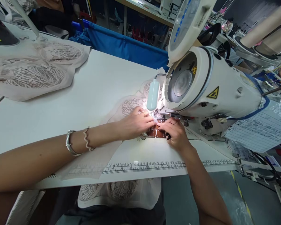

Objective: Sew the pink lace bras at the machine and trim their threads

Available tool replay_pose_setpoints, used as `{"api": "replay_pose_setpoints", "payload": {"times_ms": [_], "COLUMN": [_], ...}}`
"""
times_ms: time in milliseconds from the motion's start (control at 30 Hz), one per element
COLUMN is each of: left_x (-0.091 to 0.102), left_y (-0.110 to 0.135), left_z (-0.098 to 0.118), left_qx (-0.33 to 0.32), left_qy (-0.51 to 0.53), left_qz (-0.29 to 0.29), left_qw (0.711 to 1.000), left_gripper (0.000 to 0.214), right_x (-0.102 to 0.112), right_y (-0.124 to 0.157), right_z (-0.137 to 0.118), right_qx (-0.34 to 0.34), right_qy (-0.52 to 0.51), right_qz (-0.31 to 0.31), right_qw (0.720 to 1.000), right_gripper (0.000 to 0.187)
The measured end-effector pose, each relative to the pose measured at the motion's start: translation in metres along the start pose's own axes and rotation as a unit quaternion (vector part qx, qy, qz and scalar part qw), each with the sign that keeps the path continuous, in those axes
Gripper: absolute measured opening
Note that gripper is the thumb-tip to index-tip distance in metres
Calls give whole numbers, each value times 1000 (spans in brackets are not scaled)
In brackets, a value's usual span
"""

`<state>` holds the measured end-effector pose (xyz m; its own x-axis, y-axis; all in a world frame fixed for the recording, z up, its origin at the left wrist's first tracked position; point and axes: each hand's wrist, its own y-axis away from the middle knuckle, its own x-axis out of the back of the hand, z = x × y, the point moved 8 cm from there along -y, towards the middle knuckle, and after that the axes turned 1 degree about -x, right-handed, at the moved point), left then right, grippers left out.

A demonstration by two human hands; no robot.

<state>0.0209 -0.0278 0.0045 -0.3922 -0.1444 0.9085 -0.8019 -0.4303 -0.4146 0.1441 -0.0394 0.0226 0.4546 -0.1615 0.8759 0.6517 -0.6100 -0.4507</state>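
Note:
Pale sheer fabric with lacy oval panels point(131, 106) runs under the head of a white sewing machine point(224, 84). My left hand point(138, 123) is closed, its fingertips pressing the fabric's edge just left of the needle area. On the other side, my right hand point(175, 132) pinches at the same edge, close to the presser foot. A small dark object point(168, 136) shows beneath its fingers, too hidden to name. Bright light from a small pale-green lamp point(153, 95) falls on the stitching spot. The needle itself is hard to make out in the glare.
More lacy fabric point(37, 75) lies at the table's left, and another piece point(121, 192) rests on my lap. A printed ruler strip point(140, 167) lines the front edge. Behind the table hangs blue cloth point(128, 43); a written sheet point(259, 128) is at the right.

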Motion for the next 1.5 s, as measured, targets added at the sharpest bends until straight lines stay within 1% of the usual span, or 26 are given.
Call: {"api": "replay_pose_setpoints", "payload": {"times_ms": [100, 167, 333, 500, 567, 633, 700, 733, 767, 833, 867, 900, 933, 967, 1000, 1033, 1067, 1100, 1133, 1167, 1200, 1267, 1333, 1400, 1467, 1500], "left_x": [-4, -7, -10, -9, -10, -10, -9, -8, -6, -1, 5, 14, 28, 47, 70, 94, 115, 132, 143, 150, 154, 160, 169, 186, 213, 227], "left_y": [0, 0, -1, -5, -7, -6, -1, 5, 11, 25, 34, 46, 60, 79, 102, 130, 159, 186, 210, 228, 241, 255, 257, 257, 257, 253], "left_z": [-6, -12, -23, -30, -32, -39, -53, -60, -66, -76, -80, -87, -95, -106, -117, -127, -134, -138, -140, -140, -138, -136, -136, -140, -143, -143], "left_qx": [12, 25, 51, 79, 101, 165, 265, 313, 351, 386, 391, 396, 407, 431, 467, 514, 562, 597, 618, 627, 628, 621, 626, 649, 664, 651], "left_qy": [16, 30, 60, 69, 64, 55, 51, 53, 59, 84, 98, 105, 99, 74, 28, -29, -86, -128, -148, -150, -146, -135, -152, -187, -227, -239], "left_qz": [-12, -20, -42, -63, -75, -86, -90, -91, -96, -118, -126, -124, -109, -80, -39, -8, 2, -10, -32, -50, -64, -62, -23, 40, 130, 172], "left_qw": [1000, 999, 996, 993, 990, 981, 959, 944, 929, 911, 907, 904, 901, 896, 883, 857, 823, 792, 772, 763, 762, 770, 764, 736, 700, 700], "left_gripper": [33, 34, 45, 43, 40, 36, 30, 35, 46, 69, 74, 75, 72, 68, 62, 57, 52, 48, 45, 38, 31, 20, 16, 18, 17, 15], "right_x": [-5, -6, -6, -3, -2, 0, 1, 2, 1, -1, -2, -2, -2, -1, 1, 2, 3, 3, 3, 4, 6, 8, 8, 7, 10, 13], "right_y": [1, 2, 3, 2, 1, 0, -2, -2, -3, 0, 4, 9, 15, 23, 31, 39, 46, 53, 58, 61, 63, 63, 60, 56, 52, 50], "right_z": [5, 6, 8, 6, 3, 2, 1, 0, 0, -3, -5, -8, -12, -17, -22, -26, -30, -33, -37, -40, -43, -49, -52, -54, -57, -59], "right_qx": [-22, -28, -25, -5, 9, 16, 19, 17, 14, 4, -3, -6, -6, -3, 4, 7, 11, 15, 23, 32, 40, 49, 41, 22, -1, -13], "right_qy": [7, 8, 12, 3, -5, -10, -8, -6, -6, -13, -19, -24, -25, -21, -15, -3, 8, 18, 27, 34, 40, 45, 35, 15, -2, -6], "right_qz": [-24, -29, -17, 4, 8, 11, 6, -2, -16, -53, -72, -82, -84, -80, -65, -55, -47, -42, -37, -29, -18, -1, -1, -2, 19, 39], "right_qw": [999, 999, 999, 1000, 1000, 1000, 1000, 1000, 1000, 998, 997, 996, 996, 997, 998, 998, 999, 999, 999, 999, 998, 998, 999, 1000, 1000, 999], "right_gripper": [42, 43, 42, 42, 43, 42, 39, 36, 34, 31, 31, 31, 33, 36, 39, 43, 45, 47, 48, 48, 47, 44, 40, 36, 33, 32]}}
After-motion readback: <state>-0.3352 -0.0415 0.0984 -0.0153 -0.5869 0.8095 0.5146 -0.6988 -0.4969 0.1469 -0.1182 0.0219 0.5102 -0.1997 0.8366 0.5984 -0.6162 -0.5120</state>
